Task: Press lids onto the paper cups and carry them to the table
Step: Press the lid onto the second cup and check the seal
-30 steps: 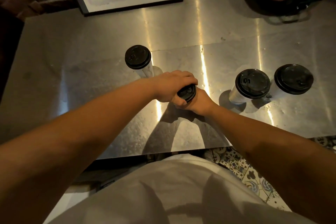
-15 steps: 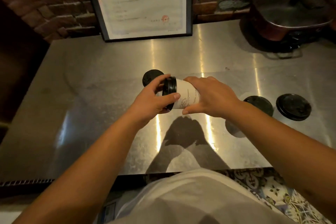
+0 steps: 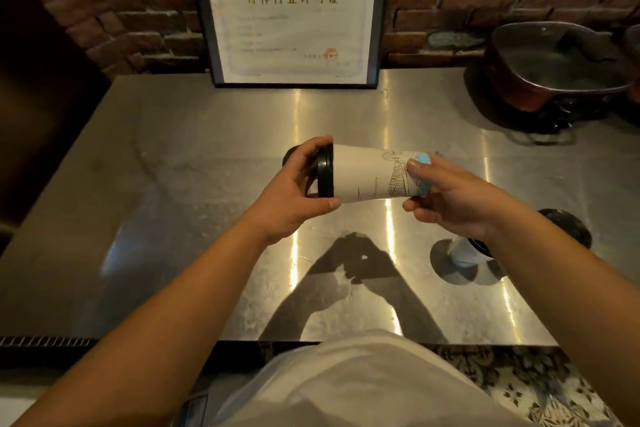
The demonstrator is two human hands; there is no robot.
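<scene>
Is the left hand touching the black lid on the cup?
Touching. The head view shows the left hand wrapped around the lid, with fingers over its top edge and the thumb under the cup.

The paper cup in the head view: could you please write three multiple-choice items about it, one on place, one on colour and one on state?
1. Where is the paper cup?
A. Standing on the steel counter
B. Held in the air above the steel counter
C. Inside the pot

2. What colour is the lid on it?
A. Black
B. White
C. Red

3. How is the cup oriented?
A. Upright
B. Upside down
C. On its side, lid end toward the person's left

Answers:
1. B, since the left hand grips the lid end and the right hand the base end, with the steel counter showing their shadow below.
2. A, as the lid is a dark black ring against the white cup wall.
3. C, since the cup's length runs left to right between the hands.
</scene>
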